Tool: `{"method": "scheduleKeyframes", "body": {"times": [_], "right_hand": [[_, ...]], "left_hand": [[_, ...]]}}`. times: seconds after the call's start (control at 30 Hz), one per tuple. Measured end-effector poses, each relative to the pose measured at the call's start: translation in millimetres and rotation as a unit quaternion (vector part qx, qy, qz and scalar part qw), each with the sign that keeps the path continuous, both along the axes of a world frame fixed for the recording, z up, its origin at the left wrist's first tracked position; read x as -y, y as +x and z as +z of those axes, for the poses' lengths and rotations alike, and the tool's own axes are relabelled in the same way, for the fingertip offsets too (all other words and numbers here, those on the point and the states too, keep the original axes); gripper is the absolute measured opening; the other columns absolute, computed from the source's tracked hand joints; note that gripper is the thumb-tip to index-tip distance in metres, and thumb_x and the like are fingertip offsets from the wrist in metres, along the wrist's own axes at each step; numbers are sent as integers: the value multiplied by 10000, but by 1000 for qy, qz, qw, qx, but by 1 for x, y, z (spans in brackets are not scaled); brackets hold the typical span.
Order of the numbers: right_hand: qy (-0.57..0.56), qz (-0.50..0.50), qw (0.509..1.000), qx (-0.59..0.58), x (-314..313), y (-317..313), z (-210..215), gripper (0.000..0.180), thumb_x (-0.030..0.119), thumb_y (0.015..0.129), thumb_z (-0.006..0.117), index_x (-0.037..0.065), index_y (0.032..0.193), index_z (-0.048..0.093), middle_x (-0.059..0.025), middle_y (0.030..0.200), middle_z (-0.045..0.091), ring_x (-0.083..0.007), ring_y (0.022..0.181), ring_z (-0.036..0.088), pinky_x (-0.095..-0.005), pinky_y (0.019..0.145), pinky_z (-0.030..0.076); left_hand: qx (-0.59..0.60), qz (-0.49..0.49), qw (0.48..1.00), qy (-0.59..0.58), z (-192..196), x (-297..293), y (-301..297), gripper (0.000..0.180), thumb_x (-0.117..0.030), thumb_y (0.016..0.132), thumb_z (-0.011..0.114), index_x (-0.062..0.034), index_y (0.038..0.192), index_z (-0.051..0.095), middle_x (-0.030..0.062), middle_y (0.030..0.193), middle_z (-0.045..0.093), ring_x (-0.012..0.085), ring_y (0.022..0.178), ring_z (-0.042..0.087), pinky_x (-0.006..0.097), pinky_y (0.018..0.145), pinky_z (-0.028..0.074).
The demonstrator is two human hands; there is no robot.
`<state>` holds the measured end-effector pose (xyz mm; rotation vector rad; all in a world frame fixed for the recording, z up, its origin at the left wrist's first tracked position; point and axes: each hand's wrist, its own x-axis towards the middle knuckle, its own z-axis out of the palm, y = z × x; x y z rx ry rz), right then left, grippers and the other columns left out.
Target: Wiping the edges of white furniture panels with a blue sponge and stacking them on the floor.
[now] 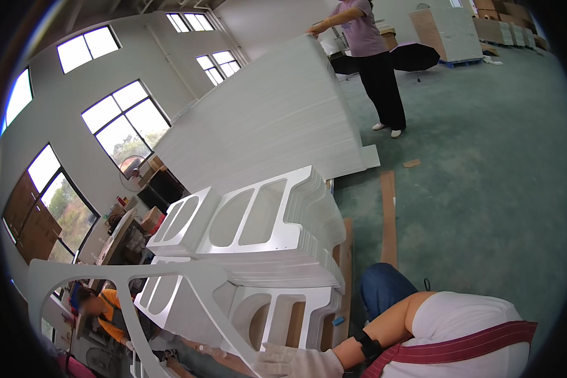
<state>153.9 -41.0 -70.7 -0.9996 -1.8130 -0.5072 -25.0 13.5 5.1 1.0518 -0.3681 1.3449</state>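
Observation:
A large thin white panel with rounded cut-outs (129,272) is raised at a tilt in the lower left, in front of the stacks. My right hand (299,362), in a pale work glove, grips this panel near its lower right end at the bottom edge. My left hand does not show clearly; a tan strip behind the panel cannot be made out. Just beyond lie stacked white cut-out panels (264,242), nested in several layers. In the lower stack (296,299), brown material shows through the openings.
A tall stack of white sheets (258,120) stands behind, with a person (365,38) touching its top. Another person in orange (110,309) is at the lower left by a cluttered bench (116,236). Cardboard strips (389,214) lie on the green floor (472,189).

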Motion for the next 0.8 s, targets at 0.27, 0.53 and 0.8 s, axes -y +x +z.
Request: {"method": "scheduleKeyframes", "body": {"times": [0.27,0.53,0.8], "right_hand": [[-176,-27,982,-63,3,-5,20,630,242,825,682,-1,1380,509,-284,1410,491,-432,1329,474,-480,1141,360],[-111,55,983,-132,-27,-17,-4,545,55,899,611,22,1426,479,-286,1394,507,-430,1282,515,-456,1112,403],[-271,191,880,-340,-19,10,-5,428,216,977,607,131,1392,545,-176,1313,590,-230,1216,579,-317,1025,455]], "left_hand": [[-11,176,983,-50,30,25,40,324,-378,1034,557,-92,901,477,-20,618,339,98,488,320,269,470,302],[-148,250,956,-42,34,18,51,301,-307,1014,583,-68,872,469,20,687,459,126,553,440,281,509,385],[-396,258,880,34,53,38,100,201,-56,963,643,15,1118,535,58,888,561,129,711,538,271,638,487]]}}
